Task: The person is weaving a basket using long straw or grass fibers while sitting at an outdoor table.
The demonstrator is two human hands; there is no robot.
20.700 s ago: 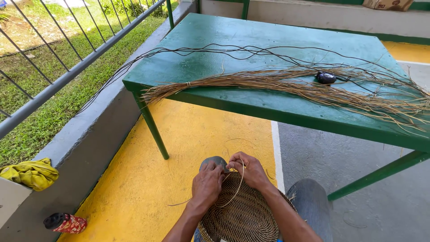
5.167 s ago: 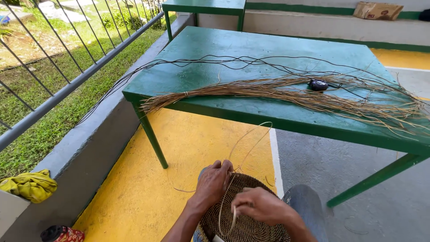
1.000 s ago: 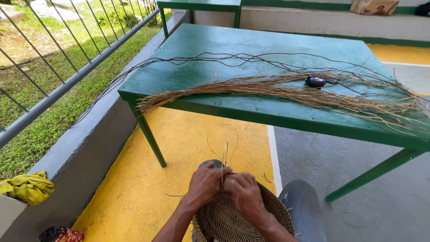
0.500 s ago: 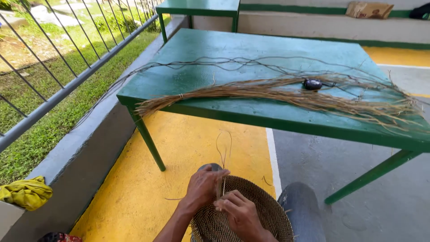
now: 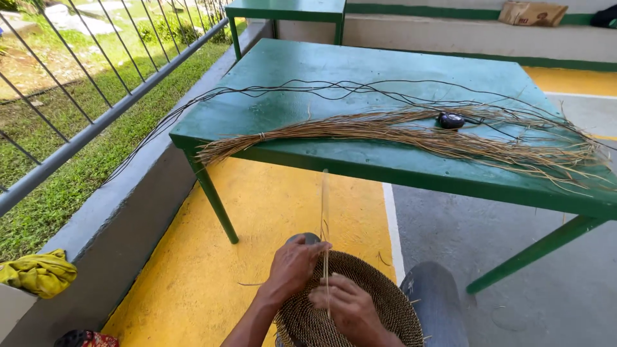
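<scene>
A round, dark brown woven basket piece (image 5: 379,295) rests on my lap at the bottom of the head view. My left hand (image 5: 292,266) grips its far left rim. My right hand (image 5: 347,308) lies on the weave and pinches a thin pale straw strand (image 5: 325,212) that rises straight up, blurred, in front of the table edge. On the green table (image 5: 360,71) beyond lies a long bundle of dry straw fibres (image 5: 398,135), tied near its left end, with several thin dark strands (image 5: 308,87) spread across the top.
A small black round object (image 5: 451,119) sits on the straw. A metal railing (image 5: 96,122) and low grey wall run along the left, with grass beyond. A yellow cloth (image 5: 38,273) lies at lower left. A second green table (image 5: 289,9) and a cardboard box (image 5: 532,13) stand behind.
My right hand has slid down onto the basket and drawn the strand upright and taut; a second ago both hands were together at the rim with the strand looped.
</scene>
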